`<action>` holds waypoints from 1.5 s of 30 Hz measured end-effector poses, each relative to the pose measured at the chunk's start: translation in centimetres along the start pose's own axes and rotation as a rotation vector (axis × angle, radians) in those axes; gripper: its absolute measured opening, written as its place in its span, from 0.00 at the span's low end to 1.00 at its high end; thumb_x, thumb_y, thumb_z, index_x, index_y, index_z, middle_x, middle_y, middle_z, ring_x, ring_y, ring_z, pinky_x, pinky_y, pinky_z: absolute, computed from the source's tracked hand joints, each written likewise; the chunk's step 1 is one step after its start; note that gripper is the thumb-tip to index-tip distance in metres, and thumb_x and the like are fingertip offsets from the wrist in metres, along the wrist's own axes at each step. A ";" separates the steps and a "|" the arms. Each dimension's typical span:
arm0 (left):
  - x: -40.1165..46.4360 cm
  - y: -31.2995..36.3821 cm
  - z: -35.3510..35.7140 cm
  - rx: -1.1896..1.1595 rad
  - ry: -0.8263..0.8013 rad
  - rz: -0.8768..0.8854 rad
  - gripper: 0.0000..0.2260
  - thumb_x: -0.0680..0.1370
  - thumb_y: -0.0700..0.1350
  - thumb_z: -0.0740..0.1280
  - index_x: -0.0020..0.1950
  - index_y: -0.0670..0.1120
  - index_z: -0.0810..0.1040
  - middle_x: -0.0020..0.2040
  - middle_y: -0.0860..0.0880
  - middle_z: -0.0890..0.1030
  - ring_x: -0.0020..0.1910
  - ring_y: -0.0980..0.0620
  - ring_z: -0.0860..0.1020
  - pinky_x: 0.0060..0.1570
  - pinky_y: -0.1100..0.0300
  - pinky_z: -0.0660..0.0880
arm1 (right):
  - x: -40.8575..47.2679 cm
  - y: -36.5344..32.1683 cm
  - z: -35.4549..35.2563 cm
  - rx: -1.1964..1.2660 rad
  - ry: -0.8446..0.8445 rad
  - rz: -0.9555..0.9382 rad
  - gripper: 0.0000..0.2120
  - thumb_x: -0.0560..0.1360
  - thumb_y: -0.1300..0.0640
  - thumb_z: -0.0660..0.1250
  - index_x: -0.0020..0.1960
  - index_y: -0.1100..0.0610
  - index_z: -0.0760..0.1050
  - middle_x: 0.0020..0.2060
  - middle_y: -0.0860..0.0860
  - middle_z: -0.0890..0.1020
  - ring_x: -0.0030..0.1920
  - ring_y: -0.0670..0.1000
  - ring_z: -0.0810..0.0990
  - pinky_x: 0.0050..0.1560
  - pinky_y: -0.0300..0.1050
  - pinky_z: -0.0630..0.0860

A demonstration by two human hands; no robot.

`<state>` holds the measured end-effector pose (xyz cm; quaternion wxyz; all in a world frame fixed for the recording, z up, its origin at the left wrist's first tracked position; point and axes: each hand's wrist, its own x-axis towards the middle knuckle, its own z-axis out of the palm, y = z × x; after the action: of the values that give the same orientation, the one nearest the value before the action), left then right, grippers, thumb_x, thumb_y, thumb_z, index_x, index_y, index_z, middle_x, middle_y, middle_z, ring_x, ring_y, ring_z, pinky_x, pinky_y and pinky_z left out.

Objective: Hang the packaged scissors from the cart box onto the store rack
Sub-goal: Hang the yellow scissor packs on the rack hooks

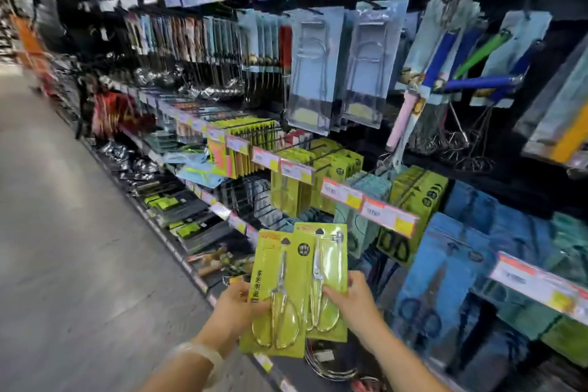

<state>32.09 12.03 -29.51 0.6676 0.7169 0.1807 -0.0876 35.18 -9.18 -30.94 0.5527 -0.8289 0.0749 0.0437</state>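
Two lime-green packs of scissors are held up in front of the store rack (318, 149). My left hand (237, 307) grips the left pack (270, 267) by its lower left edge, thumb across the front. My right hand (354, 297) pinches the right pack (329, 264) at its lower right side. The two packs overlap slightly and stand upright, hang holes at the top. More green scissor packs (296, 191) hang on pegs of the rack just above. The cart box is out of view.
Blue scissor packs (445, 267) hang to the right, tongs and whisks above them. Orange price tags (388, 215) line the peg fronts. Grey aisle floor (73, 232) stretches away on the left. Wire items lie on the lowest shelf below the hands.
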 end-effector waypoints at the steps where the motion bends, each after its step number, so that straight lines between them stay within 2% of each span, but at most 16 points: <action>1: 1.3 0.2 -0.3 -0.007 0.005 -0.002 0.12 0.69 0.33 0.74 0.47 0.38 0.75 0.46 0.39 0.83 0.46 0.41 0.82 0.53 0.43 0.78 | 0.9 -0.4 0.3 0.004 0.008 -0.001 0.16 0.74 0.55 0.69 0.54 0.55 0.64 0.48 0.51 0.74 0.45 0.46 0.74 0.44 0.40 0.72; 3: 3.8 0.6 -0.6 0.005 -0.008 -0.006 0.11 0.69 0.32 0.74 0.47 0.39 0.75 0.45 0.39 0.83 0.45 0.40 0.82 0.52 0.42 0.78 | 2.7 -1.0 0.9 0.031 0.029 0.001 0.14 0.74 0.58 0.68 0.53 0.56 0.64 0.43 0.48 0.72 0.40 0.42 0.71 0.36 0.33 0.68; 10: 13.3 3.4 -2.1 0.023 -0.136 -0.017 0.11 0.69 0.33 0.74 0.48 0.39 0.76 0.46 0.39 0.84 0.43 0.42 0.83 0.47 0.48 0.80 | 9.6 -2.9 4.3 0.089 0.140 0.075 0.15 0.75 0.60 0.68 0.56 0.58 0.63 0.49 0.51 0.73 0.47 0.48 0.73 0.38 0.35 0.68; 14: 18.6 5.7 -4.3 0.123 -0.237 0.025 0.07 0.71 0.33 0.73 0.44 0.41 0.78 0.42 0.41 0.84 0.36 0.48 0.81 0.31 0.61 0.78 | 13.7 -5.3 6.9 0.080 0.201 0.079 0.15 0.74 0.61 0.69 0.53 0.58 0.64 0.49 0.53 0.75 0.46 0.49 0.75 0.33 0.29 0.69; 16: 21.2 6.8 -5.4 0.162 -0.294 0.057 0.05 0.71 0.33 0.72 0.45 0.38 0.79 0.43 0.40 0.84 0.35 0.47 0.82 0.33 0.60 0.80 | 15.3 -6.4 7.8 0.103 0.258 0.059 0.14 0.74 0.61 0.69 0.52 0.57 0.65 0.45 0.51 0.76 0.41 0.46 0.76 0.32 0.28 0.71; 19: 24.7 7.8 -6.6 0.190 -0.362 0.050 0.11 0.70 0.35 0.74 0.50 0.37 0.79 0.44 0.40 0.85 0.44 0.42 0.83 0.47 0.48 0.81 | 17.1 -8.0 8.4 0.110 0.338 0.047 0.13 0.74 0.63 0.68 0.53 0.59 0.65 0.41 0.47 0.75 0.38 0.43 0.74 0.31 0.27 0.70; 25: 27.9 8.4 -6.9 0.249 -0.475 0.029 0.11 0.71 0.33 0.72 0.50 0.39 0.74 0.43 0.44 0.84 0.42 0.46 0.82 0.47 0.51 0.79 | 18.2 -8.2 9.5 0.098 0.403 0.119 0.12 0.76 0.58 0.66 0.55 0.56 0.66 0.51 0.52 0.78 0.45 0.47 0.76 0.40 0.37 0.71; 27: 28.4 8.4 -6.9 0.251 -0.505 0.014 0.10 0.71 0.34 0.72 0.48 0.40 0.73 0.43 0.45 0.84 0.42 0.49 0.82 0.45 0.55 0.78 | 18.1 -8.4 9.8 0.058 0.402 0.133 0.15 0.77 0.56 0.65 0.59 0.59 0.64 0.55 0.54 0.76 0.46 0.47 0.75 0.43 0.39 0.72; 29: 28.6 8.6 -6.7 0.246 -0.519 0.007 0.10 0.71 0.34 0.72 0.49 0.41 0.74 0.45 0.46 0.84 0.44 0.49 0.82 0.45 0.56 0.78 | 18.1 -8.1 10.1 0.034 0.392 0.155 0.18 0.77 0.54 0.64 0.61 0.62 0.63 0.53 0.55 0.75 0.47 0.48 0.73 0.48 0.45 0.74; 31: 28.9 8.7 -6.6 0.229 -0.525 0.002 0.11 0.71 0.33 0.72 0.49 0.42 0.74 0.45 0.45 0.84 0.44 0.49 0.82 0.46 0.56 0.78 | 18.1 -7.7 10.1 0.031 0.391 0.167 0.17 0.78 0.54 0.63 0.61 0.62 0.64 0.51 0.57 0.76 0.47 0.52 0.75 0.53 0.49 0.75; 33: 29.1 8.7 -6.5 0.233 -0.542 -0.005 0.11 0.71 0.33 0.71 0.50 0.42 0.75 0.46 0.45 0.84 0.45 0.49 0.83 0.47 0.57 0.79 | 18.0 -7.5 10.0 0.052 0.400 0.196 0.18 0.78 0.55 0.63 0.63 0.62 0.64 0.56 0.62 0.76 0.54 0.59 0.78 0.58 0.53 0.74; 35: 29.2 8.7 -6.3 0.246 -0.555 -0.001 0.11 0.71 0.33 0.71 0.50 0.42 0.75 0.45 0.45 0.85 0.44 0.49 0.83 0.45 0.58 0.79 | 18.0 -7.5 9.8 0.057 0.400 0.202 0.24 0.78 0.54 0.62 0.70 0.62 0.60 0.63 0.60 0.74 0.61 0.60 0.75 0.63 0.51 0.72; 37: 29.2 8.6 -6.1 0.253 -0.562 0.002 0.11 0.71 0.33 0.71 0.50 0.41 0.75 0.44 0.45 0.85 0.44 0.49 0.83 0.46 0.56 0.80 | 18.4 -7.7 9.6 0.070 0.401 0.188 0.29 0.78 0.53 0.62 0.73 0.63 0.55 0.68 0.55 0.68 0.66 0.53 0.69 0.68 0.49 0.65; 39: 29.1 8.6 -5.9 0.247 -0.568 0.000 0.11 0.71 0.32 0.71 0.51 0.41 0.75 0.44 0.45 0.85 0.44 0.49 0.83 0.46 0.56 0.79 | 19.2 -7.5 9.3 0.077 0.409 0.205 0.32 0.79 0.51 0.60 0.75 0.62 0.51 0.73 0.53 0.62 0.71 0.54 0.64 0.72 0.51 0.61; 42: 28.9 8.3 -5.7 0.251 -0.579 0.007 0.12 0.71 0.32 0.71 0.52 0.40 0.75 0.47 0.44 0.85 0.45 0.49 0.83 0.46 0.58 0.79 | 19.9 -7.2 9.1 0.006 0.486 0.270 0.27 0.79 0.49 0.58 0.73 0.60 0.55 0.68 0.56 0.69 0.63 0.56 0.73 0.63 0.50 0.72; 45: 28.6 7.7 -5.2 0.269 -0.595 0.022 0.11 0.72 0.32 0.71 0.52 0.40 0.75 0.46 0.46 0.85 0.43 0.52 0.83 0.42 0.62 0.78 | 18.9 -7.0 10.1 0.009 0.530 0.245 0.24 0.79 0.49 0.58 0.71 0.60 0.61 0.63 0.53 0.71 0.63 0.53 0.72 0.63 0.44 0.68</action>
<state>60.65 20.92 -32.39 0.5915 0.7435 -0.0432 -0.3090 55.11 1.34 -31.37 0.5080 -0.7937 0.3166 -0.1083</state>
